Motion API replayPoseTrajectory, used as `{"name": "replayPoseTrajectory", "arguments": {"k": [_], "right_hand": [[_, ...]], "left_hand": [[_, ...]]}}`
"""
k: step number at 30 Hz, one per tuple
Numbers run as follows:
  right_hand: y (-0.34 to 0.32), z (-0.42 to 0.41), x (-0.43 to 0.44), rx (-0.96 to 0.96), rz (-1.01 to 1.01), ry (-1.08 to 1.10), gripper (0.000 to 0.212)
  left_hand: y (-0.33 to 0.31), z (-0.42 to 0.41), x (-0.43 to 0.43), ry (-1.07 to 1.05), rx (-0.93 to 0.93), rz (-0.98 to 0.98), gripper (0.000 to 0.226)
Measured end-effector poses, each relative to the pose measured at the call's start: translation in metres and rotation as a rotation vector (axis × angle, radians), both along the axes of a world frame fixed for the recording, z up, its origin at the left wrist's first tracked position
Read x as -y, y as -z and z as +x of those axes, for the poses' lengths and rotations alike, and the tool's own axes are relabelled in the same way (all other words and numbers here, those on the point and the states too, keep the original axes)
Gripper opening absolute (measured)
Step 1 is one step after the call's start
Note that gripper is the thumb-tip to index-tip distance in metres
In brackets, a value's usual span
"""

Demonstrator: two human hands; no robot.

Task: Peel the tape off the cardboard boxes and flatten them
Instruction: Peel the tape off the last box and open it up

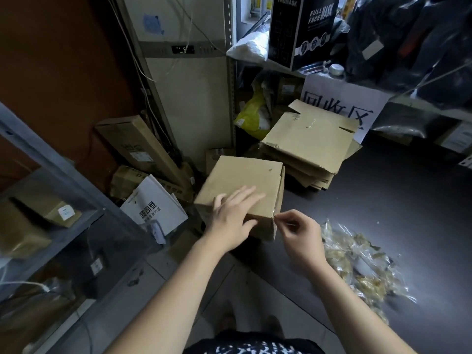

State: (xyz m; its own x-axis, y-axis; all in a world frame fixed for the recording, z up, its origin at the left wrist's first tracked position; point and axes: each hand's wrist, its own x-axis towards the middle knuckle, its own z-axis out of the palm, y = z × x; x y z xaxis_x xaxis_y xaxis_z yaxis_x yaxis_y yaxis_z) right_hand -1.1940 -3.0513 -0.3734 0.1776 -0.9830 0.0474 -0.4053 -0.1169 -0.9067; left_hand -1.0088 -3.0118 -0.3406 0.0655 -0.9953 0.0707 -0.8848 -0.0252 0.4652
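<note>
While the left hand [229, 218] lies flat, fingers straight, on the unflattened box [242, 180] on the floor [383, 200], the right hand [296, 231] pinches what looks like tape [274, 217] at its near corner. Step: peeling. Next: steady pull along the seam, box held down.

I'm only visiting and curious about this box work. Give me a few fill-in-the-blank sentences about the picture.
The left hand lies flat on the ____ of the cardboard box. Behind that box sits a stack of ____ cardboard. The right hand pinches tape at the box's near corner, and the heap of peeled tape lies on the ____ beside it.
Missing words: top; flattened; floor.
</note>
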Motion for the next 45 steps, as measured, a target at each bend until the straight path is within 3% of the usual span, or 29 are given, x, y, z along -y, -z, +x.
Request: {"name": "replayPoseTrajectory", "arguments": {"k": [3,9,17,20,27,35,42,45], "right_hand": [[0.009,-0.005,0.001,-0.054,0.087,-0.001,0.019],[0.017,-0.012,-0.001,-0.106,0.18,-0.033,0.016],[0.008,-0.014,0.002,0.019,0.46,0.004,0.013],[0.006,-0.012,0.004,0.03,0.457,0.051,0.031],[0.008,-0.004,0.002,0.07,0.441,0.114,0.017],[-0.004,-0.005,-0.006,0.137,0.085,0.17,0.009],[0.006,-0.018,0.0,0.108,0.253,0.186,0.011],[0.004,-0.009,0.003,0.018,0.289,0.198,0.029]], "left_hand": [[0.016,-0.002,0.006,0.004,0.053,0.059,0.059],[0.035,-0.014,0.002,-0.067,0.045,-0.008,0.056],[0.043,-0.019,0.002,-0.073,-0.006,-0.016,0.059],[0.044,-0.019,0.001,-0.074,-0.026,-0.029,0.059],[0.045,-0.021,0.0,-0.088,-0.031,-0.019,0.059],[0.037,-0.025,0.009,-0.102,-0.066,-0.033,0.058],[0.044,-0.035,0.007,-0.07,-0.039,-0.006,0.059],[0.043,-0.036,0.007,-0.085,-0.047,-0.009,0.059]]}}
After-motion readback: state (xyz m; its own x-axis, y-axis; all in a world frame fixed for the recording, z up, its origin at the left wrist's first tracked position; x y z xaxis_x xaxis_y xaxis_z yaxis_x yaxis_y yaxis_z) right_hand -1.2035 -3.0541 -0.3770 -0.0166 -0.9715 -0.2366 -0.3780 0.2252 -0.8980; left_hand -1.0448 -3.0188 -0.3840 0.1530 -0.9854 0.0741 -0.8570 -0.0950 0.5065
